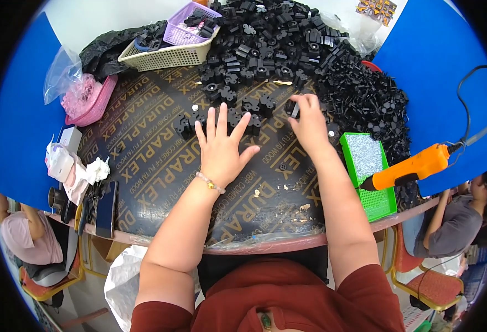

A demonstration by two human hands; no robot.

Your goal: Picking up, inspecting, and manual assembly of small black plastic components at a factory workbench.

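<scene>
My left hand [221,146] lies with fingers spread flat, its fingertips at a row of black plastic parts [185,126] in the middle of the table. A small black plastic part [292,108] is pinched between the thumb and fingers of my right hand [311,123], just right of that row. Beyond both hands rises a large heap of similar black parts [265,41]. Flat black pieces [362,94] are piled to the right of my right hand. A small white round piece [331,134] rests beside my right wrist.
A green tray [384,207] of small silvery pieces stands right of my forearm, with an orange electric screwdriver [415,167] hanging over it. Baskets [166,58] sit at the back left, a pink basket [102,102] further left. A phone [107,210] lies near the left edge. Two people sit at the sides.
</scene>
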